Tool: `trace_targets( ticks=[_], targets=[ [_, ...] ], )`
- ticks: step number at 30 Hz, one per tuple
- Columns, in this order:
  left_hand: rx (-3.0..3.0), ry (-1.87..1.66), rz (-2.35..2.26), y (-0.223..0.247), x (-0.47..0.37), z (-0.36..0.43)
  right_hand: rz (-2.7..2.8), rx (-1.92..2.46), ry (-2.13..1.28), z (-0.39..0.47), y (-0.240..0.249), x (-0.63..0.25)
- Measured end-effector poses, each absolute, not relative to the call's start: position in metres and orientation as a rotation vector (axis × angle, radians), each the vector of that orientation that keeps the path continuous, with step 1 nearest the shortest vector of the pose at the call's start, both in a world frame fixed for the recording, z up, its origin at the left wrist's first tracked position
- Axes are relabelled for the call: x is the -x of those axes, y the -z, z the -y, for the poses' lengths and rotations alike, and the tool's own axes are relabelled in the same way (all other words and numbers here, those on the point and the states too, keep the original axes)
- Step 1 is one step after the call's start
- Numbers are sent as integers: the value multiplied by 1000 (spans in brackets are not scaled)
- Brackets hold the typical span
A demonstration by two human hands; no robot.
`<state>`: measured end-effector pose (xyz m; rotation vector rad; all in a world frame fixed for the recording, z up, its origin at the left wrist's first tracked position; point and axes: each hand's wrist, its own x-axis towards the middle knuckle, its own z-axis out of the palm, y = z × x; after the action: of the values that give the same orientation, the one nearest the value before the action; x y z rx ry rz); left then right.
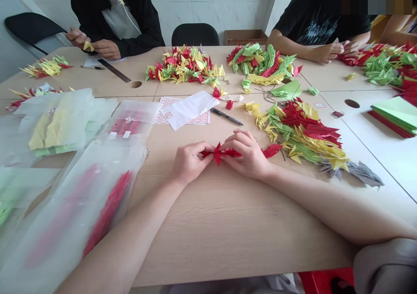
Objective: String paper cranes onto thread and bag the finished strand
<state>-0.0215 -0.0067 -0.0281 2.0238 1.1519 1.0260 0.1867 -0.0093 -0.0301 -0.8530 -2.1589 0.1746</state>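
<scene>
Over the wood-grained table (234,237) near a tiled wall (224,3), left hand (190,163) and right hand (250,155) pinch red paper (217,154)

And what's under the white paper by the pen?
A sheet printed with red boxes pokes out from under the white paper. The middle is covered, so I can't see what's there.

No lettering is legible. Pale print (317,31) on the black T-shirt (295,22) and red-outlined marks (203,119) on the label sheet (159,119) are unreadable.
</scene>
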Motion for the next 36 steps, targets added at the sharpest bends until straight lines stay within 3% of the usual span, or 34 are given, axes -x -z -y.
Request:
trace_targets(
  ticks=[16,23,36],
  targets=[
    [-1740,-950,-949,24,21,8,2080,942,-395,16,21,-185],
    [-2027,-908,-1035,24,23,7,2002,893,-587,15,23,-182],
    [-1669,-878,-948,18,24,7,2056,995,-534,15,24,-185]
  ],
)
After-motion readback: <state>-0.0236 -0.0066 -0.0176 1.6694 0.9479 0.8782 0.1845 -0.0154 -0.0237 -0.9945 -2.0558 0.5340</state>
